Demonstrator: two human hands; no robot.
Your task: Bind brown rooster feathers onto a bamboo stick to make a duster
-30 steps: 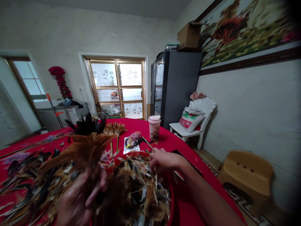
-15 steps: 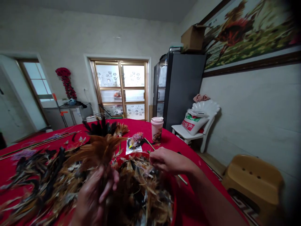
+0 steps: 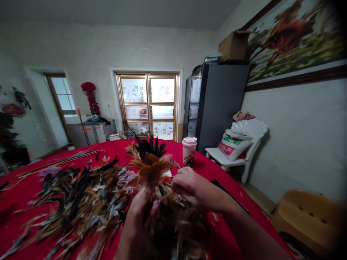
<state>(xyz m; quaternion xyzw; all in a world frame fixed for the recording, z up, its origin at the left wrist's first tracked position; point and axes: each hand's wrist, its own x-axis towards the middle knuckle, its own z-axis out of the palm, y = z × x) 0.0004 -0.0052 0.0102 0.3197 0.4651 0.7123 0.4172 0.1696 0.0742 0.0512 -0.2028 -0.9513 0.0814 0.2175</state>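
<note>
My left hand (image 3: pixel 138 209) is closed around the base of a feather bundle (image 3: pixel 151 168), brown below with black feathers standing at its top. My right hand (image 3: pixel 187 185) is closed just to the right of the bundle, fingers pinched together; whatever is in them is too small or hidden to make out. Beneath both hands lies a heap of loose brown and dark feathers (image 3: pixel 180 227), blurred. More feathers (image 3: pixel 100 202) spread over the red tablecloth (image 3: pixel 230 227) to the left.
A lidded paper cup (image 3: pixel 189 153) stands just beyond my right hand. Thin sticks (image 3: pixel 62 162) lie at the table's far left. A flat black object (image 3: pixel 226 193) rests near the right edge. A white chair with a sack (image 3: pixel 234 144) and a yellow stool (image 3: pixel 311 213) stand to the right.
My left hand has moved right with the feather bundle, closer to my right hand. The view has turned slightly left. My right hand stays closed.
</note>
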